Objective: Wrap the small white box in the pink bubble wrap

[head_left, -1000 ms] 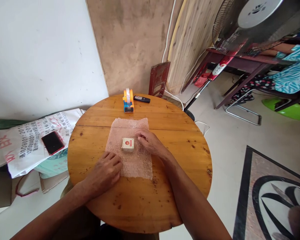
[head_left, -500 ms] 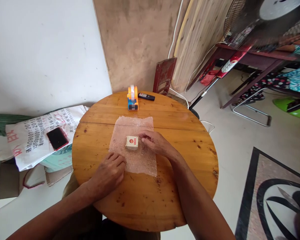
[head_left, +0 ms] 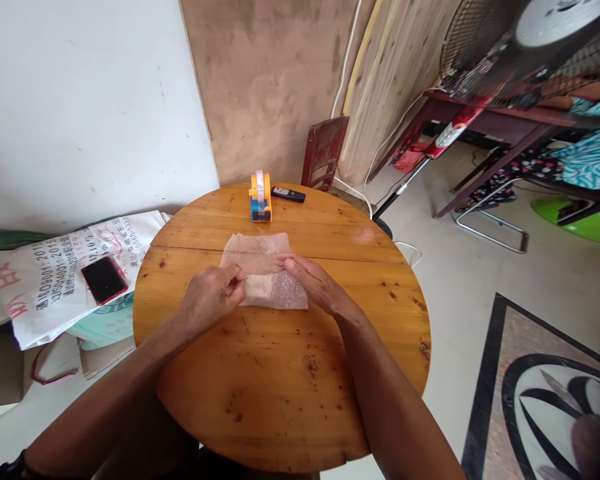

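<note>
A sheet of pink bubble wrap lies on the round wooden table, its near half folded away from me over a small white box that shows faintly through it. My left hand pinches the folded edge at the left. My right hand presses on the fold at the right, fingers curled over the wrap.
An orange and blue tape dispenser and a black remote sit at the table's far edge. A dark phone rests on a printed white sack to the left. A red chair, a fan and a bench stand behind.
My left hand lifted the near edge of the bubble wrap and folded it away from me over the box. The box, plainly visible before, is now covered.
</note>
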### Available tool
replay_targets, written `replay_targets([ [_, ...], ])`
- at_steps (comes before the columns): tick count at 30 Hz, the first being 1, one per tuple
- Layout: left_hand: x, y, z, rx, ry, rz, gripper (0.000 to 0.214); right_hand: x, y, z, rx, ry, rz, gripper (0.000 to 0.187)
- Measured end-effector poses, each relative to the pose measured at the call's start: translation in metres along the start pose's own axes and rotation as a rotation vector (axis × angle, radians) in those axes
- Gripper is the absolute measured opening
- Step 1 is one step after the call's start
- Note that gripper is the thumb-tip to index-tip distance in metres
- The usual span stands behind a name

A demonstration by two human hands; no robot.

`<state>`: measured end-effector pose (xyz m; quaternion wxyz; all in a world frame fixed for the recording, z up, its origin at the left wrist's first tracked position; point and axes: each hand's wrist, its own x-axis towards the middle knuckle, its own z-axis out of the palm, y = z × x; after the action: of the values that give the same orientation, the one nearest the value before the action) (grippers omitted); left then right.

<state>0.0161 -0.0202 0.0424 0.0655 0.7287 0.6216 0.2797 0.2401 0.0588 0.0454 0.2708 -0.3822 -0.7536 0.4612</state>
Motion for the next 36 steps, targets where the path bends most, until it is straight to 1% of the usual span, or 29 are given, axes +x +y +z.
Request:
replay_targets([
  [2,0.011,-0.002,0.003,0.008,-0.025,0.001,0.011,0.000,0.002,0.000,0.064,-0.029,0.037,0.040],
  [5,0.021,-0.006,0.009,-0.023,-0.077,0.009,0.012,0.001,0.008,0.005,0.079,-0.060,0.064,0.057],
  [6,0.022,-0.007,0.011,-0.050,-0.087,-0.001,0.012,0.002,0.011,0.008,0.072,-0.062,0.063,0.058],
  [7,0.022,-0.008,0.012,-0.092,-0.091,-0.019,0.013,0.004,0.014,0.011,0.059,-0.059,0.060,0.054],
  [11,0.018,-0.012,0.017,-0.326,-0.097,-0.124,0.023,0.008,0.023,0.021,0.013,-0.018,0.061,0.026],
  [13,0.017,-0.015,0.019,-0.388,-0.098,-0.170,0.031,0.009,0.024,0.022,0.049,-0.014,0.070,0.020],
  [16,0.018,-0.019,0.024,-0.468,-0.133,-0.230,0.030,0.008,0.023,0.022,0.139,-0.032,0.090,0.020],
  [19,0.020,-0.021,0.029,-0.678,-0.175,-0.269,0.027,0.007,0.021,0.021,0.160,-0.034,0.108,0.022],
  [22,0.020,-0.022,0.032,-0.849,-0.196,-0.261,0.024,0.007,0.018,0.020,0.163,-0.025,0.097,0.024],
  [24,0.020,-0.022,0.033,-0.865,-0.193,-0.269,0.023,0.007,0.017,0.019,0.203,-0.035,0.094,0.025],
  [26,0.021,-0.021,0.033,-0.854,-0.184,-0.278,0.022,0.006,0.016,0.017,0.232,-0.045,0.121,0.025],
  [31,0.020,-0.019,0.035,-0.863,-0.228,-0.288,0.026,0.003,0.014,0.015,0.226,-0.064,0.172,0.026],
  [36,0.020,-0.015,0.033,-0.815,-0.233,-0.276,0.024,0.003,0.013,0.012,0.235,-0.115,0.225,0.030],
])
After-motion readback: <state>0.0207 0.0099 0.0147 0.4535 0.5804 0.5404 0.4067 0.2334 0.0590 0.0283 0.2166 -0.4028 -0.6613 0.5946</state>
